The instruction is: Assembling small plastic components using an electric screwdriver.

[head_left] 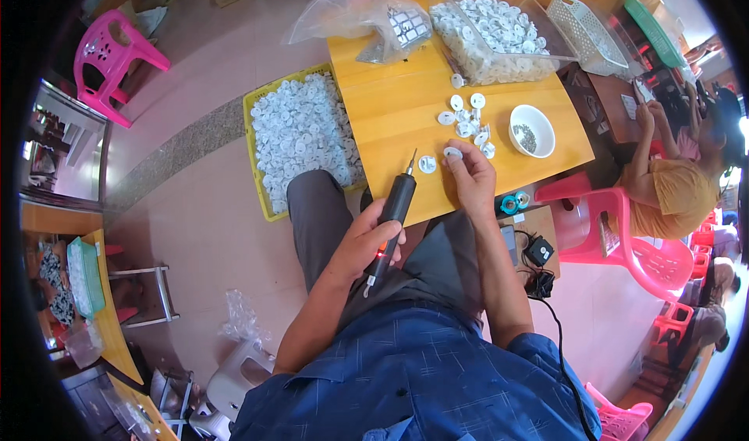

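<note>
My left hand [365, 240] grips a black electric screwdriver [394, 217], its bit pointing up toward the wooden table [390, 113]. My right hand [470, 177] rests on the table's near edge, fingers pinching a small white round plastic part [452, 152]. Another white part [427, 164] lies just left of it, near the screwdriver tip. A small cluster of the same white parts [468, 117] lies beyond my right hand. A white bowl [532, 130] with small dark screws stands to the right of the cluster.
A yellow crate [253, 140] full of white parts sits on the floor left of the table. Clear bags of parts [491, 39] lie at the table's far side. Another person [675, 183] sits at right on pink chairs [624, 238]. A power adapter and cable [538, 265] lie right of my knee.
</note>
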Action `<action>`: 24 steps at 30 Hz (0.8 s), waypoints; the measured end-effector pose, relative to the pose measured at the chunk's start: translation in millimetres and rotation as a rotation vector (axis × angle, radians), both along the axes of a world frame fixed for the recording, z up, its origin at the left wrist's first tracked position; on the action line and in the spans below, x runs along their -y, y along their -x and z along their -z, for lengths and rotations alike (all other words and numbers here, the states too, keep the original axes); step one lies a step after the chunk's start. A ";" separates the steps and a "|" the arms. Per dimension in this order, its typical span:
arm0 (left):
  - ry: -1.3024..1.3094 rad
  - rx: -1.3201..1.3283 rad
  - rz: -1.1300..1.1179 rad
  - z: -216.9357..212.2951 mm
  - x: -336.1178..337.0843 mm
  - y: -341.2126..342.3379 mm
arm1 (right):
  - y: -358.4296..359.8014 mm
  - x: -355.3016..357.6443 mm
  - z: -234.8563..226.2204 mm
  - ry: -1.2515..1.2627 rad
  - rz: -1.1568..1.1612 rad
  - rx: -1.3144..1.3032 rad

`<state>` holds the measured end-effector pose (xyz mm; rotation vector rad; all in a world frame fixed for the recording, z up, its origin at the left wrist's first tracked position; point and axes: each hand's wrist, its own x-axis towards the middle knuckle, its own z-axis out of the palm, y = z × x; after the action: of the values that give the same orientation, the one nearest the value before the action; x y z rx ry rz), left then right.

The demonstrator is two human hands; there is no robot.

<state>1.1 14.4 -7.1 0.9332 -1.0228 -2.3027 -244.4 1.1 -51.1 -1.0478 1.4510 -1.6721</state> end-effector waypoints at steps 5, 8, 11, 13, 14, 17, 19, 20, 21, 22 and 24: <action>0.044 0.026 0.090 -3.4 0.4 0.2 | 22.8 0.2 -4.1 -0.039 0.059 -0.111; 0.057 0.032 0.130 0.8 -0.3 0.8 | 27.4 0.3 -14.9 -0.069 0.117 -0.412; 0.061 0.016 0.110 1.2 0.6 -0.9 | 24.6 -0.4 -33.1 -0.071 0.125 -0.774; 0.065 0.030 0.074 -0.3 1.7 -2.8 | 14.6 -3.3 -44.8 -0.207 0.182 -0.894; 0.067 0.029 0.071 -0.8 2.8 -3.7 | 11.0 -4.7 -48.3 -0.204 0.180 -0.895; 0.081 0.044 0.063 -1.7 4.4 -5.9 | -0.9 -9.7 -56.1 -0.134 0.140 -0.991; 0.070 0.036 0.045 -1.7 4.7 -6.0 | -13.8 -9.1 -58.4 -0.164 -0.007 -0.923; 0.073 0.032 0.046 -3.2 4.7 -5.8 | -18.0 -6.7 -54.6 -0.140 -0.018 -0.969; 0.077 0.032 0.042 -5.7 4.2 -5.9 | -21.1 -4.0 -47.9 -0.115 -0.031 -1.016; 0.083 0.032 0.036 -7.5 4.2 -6.5 | -24.8 0.1 -44.5 -0.110 -0.011 -1.058; 0.074 0.033 0.022 -8.0 4.2 -6.9 | -28.8 11.2 -41.4 -0.105 -0.008 -1.079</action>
<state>8.1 10.2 0.9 0.9379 -1.1301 -2.2575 -215.7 -10.2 -9.7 -2.0376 2.1070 -0.9708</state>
